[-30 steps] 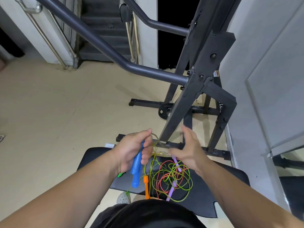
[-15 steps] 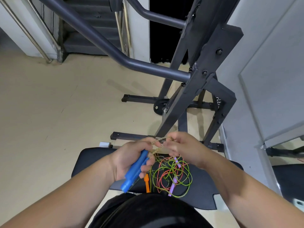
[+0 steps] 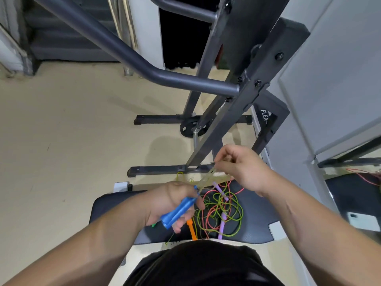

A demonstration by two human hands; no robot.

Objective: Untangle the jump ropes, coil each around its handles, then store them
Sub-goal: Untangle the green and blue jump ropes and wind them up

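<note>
My left hand [image 3: 172, 200] grips a pair of blue jump-rope handles [image 3: 179, 210] held together, tilted up to the right. A pale, blurred cord [image 3: 208, 178] runs from their top end to my right hand [image 3: 241, 168], which pinches it up and to the right of the handles. Below both hands a tangle of green and red-orange ropes [image 3: 221, 211] lies on the black bench pad [image 3: 115, 209]. Purple handles [image 3: 223, 219] and an orange handle [image 3: 191, 230] lie in the tangle.
A dark steel gym frame [image 3: 226, 120] with a long slanted bar [image 3: 127, 52] stands just beyond the bench. A weight plate [image 3: 190, 127] lies at its foot. A white wall panel [image 3: 329, 79] is at right, and a phone [image 3: 360, 220] lies at far right.
My right hand has pulled away from my left, up and to the right, drawing the pale cord taut. The blue handles stay gripped in my left hand. The camera has tilted down.
</note>
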